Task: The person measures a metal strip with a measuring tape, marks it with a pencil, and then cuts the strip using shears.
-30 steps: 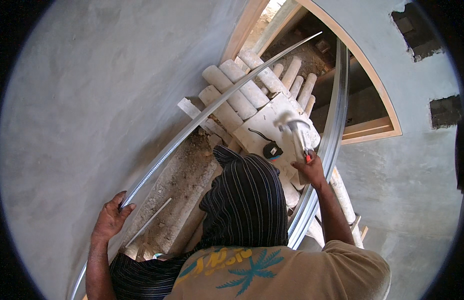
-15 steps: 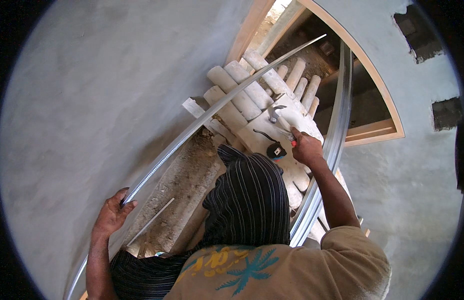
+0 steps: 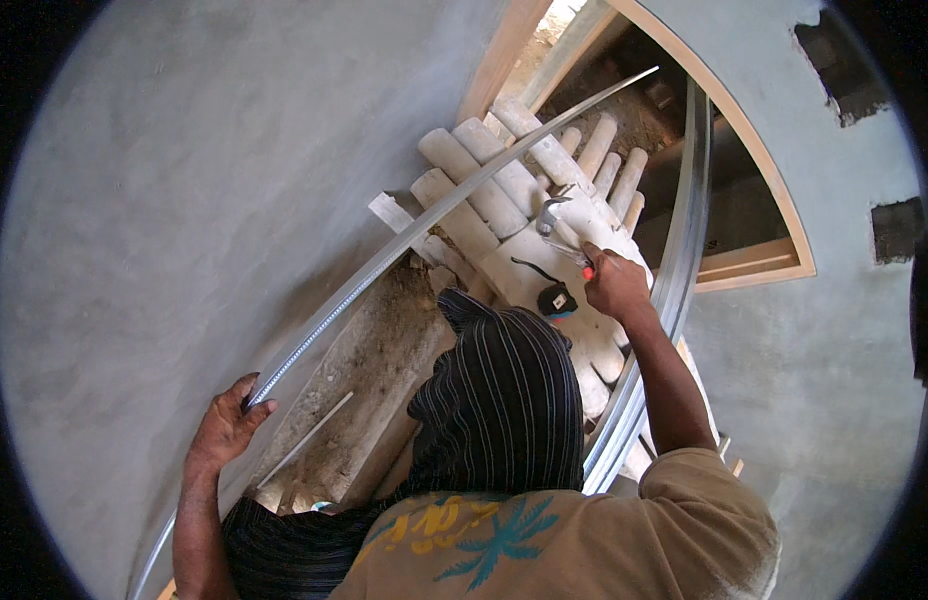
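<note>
At the left, the thumb and fingers of my left hand (image 3: 229, 420) close around the lower part of a long perforated silver metal profile (image 3: 384, 262). The profile slants up past the far opening. To the right, my right hand (image 3: 616, 285) is wrapped around what look like red-handled snips (image 3: 586, 271), mostly hidden by the fingers. A claw hammer (image 3: 548, 216) lies just beyond that hand on a pale, dusty board (image 3: 512, 275). Closer to me on the board is a black tape measure (image 3: 556, 300) with a dark strap.
Several pale round posts (image 3: 464, 165) lie stacked beyond the board. More long metal profiles (image 3: 674, 290) run along the right, beside my forearm. A grey wall (image 3: 184, 200) rises at the left. Beyond stands a wooden frame (image 3: 764, 150). Dark striped cloth (image 3: 504, 400) covers the lower middle.
The right hand and its tool have shifted slightly away from me. My left hand keeps its hold on the profile. The whole view has moved a little.
</note>
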### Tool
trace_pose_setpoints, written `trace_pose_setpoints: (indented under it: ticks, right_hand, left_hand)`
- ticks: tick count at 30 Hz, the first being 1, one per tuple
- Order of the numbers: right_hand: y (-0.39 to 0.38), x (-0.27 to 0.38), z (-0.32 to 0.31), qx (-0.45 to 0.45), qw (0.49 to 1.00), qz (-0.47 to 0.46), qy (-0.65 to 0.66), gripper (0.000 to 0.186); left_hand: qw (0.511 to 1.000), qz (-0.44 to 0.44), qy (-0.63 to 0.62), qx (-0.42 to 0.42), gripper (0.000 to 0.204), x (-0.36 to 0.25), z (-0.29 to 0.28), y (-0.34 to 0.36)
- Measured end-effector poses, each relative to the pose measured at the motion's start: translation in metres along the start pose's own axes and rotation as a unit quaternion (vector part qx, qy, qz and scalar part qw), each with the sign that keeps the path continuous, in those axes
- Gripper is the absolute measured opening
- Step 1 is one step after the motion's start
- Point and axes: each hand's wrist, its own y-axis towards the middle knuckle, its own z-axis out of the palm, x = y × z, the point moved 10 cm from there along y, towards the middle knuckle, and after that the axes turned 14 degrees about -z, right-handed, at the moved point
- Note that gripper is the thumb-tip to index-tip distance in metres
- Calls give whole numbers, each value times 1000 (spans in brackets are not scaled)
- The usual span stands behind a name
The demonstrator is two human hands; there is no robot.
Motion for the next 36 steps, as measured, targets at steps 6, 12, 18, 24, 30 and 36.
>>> trace_pose_setpoints:
  ticks: [6,12,18,24,30,36]
  right_hand:
    - [-22,1,0,-143,984,92,48,66]
    - [-40,-23,46,-123,959,156,204,61]
    - [-100,-87,227,-211,815,249,479,41]
    - [-126,-117,206,-203,912,182,306,45]
    - [-51,-59,22,-257,908,119,308,40]
    - [5,154,-210,-243,813,-124,514,46]
  left_hand:
    - [999,-26,22,0,47,-13,-4,-3]
    - [999,-34,26,20,46,-6,2,-2]
    - [999,16,39,13,52,0,2,-2]
    - [997,0,69,45,47,-7,-2,-5]
    - [989,-6,145,-23,46,-7,-6,-15]
    - [978,17,167,-122,38,-15,-11,-26]
